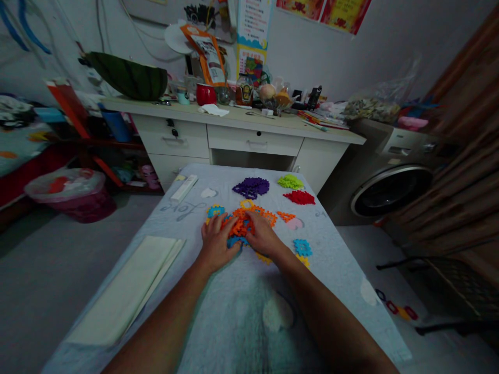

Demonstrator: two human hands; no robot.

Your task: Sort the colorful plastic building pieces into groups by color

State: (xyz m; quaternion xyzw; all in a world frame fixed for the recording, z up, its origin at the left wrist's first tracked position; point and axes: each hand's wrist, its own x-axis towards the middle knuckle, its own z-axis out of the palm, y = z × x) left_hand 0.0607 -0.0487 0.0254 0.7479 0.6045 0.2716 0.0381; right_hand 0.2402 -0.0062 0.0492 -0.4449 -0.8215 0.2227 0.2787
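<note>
Orange interlocking tiles (pixel 242 224) lie heaped mid-table on the pale cloth (pixel 234 311), left hand (pixel 217 243) and right hand (pixel 262 236) pressed flat on them, grasping nothing — sorting by colour seems underway — next likely needs pinching one tile free.

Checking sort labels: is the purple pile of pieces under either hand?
No, the purple pile lies apart, farther up the table, while the left hand and right hand rest on the orange pieces.

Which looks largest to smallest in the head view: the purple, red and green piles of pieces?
1. Purple pile, clearly the largest.
2. Red pile.
3. Green pile, though it lies slightly farther from the camera than the red, so those two are close.
</note>
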